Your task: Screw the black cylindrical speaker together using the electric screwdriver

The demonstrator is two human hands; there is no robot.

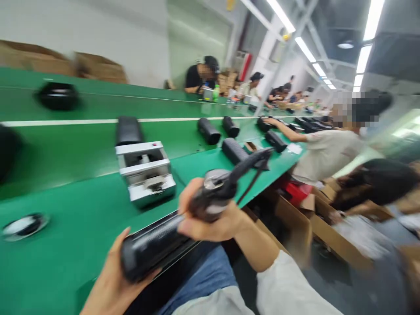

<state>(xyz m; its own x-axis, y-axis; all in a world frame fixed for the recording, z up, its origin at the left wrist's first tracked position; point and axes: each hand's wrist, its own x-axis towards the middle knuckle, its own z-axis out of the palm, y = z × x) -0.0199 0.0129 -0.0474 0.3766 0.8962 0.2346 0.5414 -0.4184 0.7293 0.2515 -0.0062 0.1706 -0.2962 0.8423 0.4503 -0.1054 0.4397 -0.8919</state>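
Observation:
A black cylinder lies tilted above the green table's front edge. My left hand is closed around its lower left end, the thumb on top and fingers underneath. At the other end my right hand is wrapped around a dark round piece with a silvery end. A black strap- or cord-like part runs from that piece to the upper right. Blur hides whether the piece and the cylinder are joined. Just beyond my hands stands a silver metal fixture with an open frame.
Black cylinders lie along the green table, one behind the fixture. A small oval part rests at left. A co-worker reaches over the table at right, near open cardboard boxes. Other people sit farther back.

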